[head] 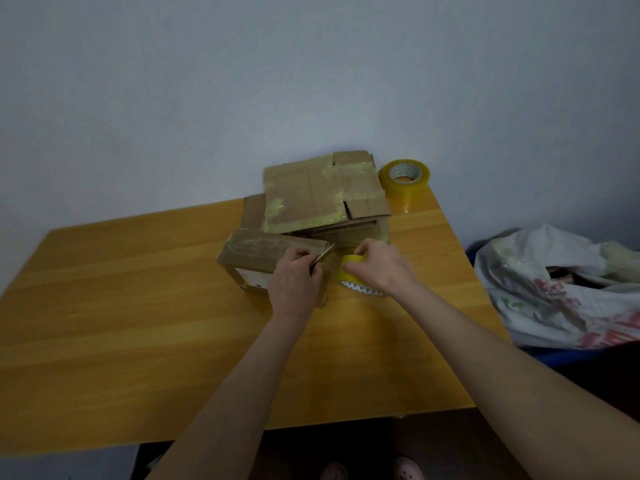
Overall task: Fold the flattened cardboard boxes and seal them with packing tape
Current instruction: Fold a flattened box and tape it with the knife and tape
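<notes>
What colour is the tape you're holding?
Yellow. The tape shows best in the head view.

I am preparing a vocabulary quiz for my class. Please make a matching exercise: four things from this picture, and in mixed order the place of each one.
Things
1. thin flat tool
2. nearer tape roll
3. farther tape roll
4. plastic bag

Places
A. beside the table, on the right
B. in the right hand
C. at the table's far right corner
D. in the left hand

Pairs: 1-D, 2-B, 3-C, 4-A
</notes>
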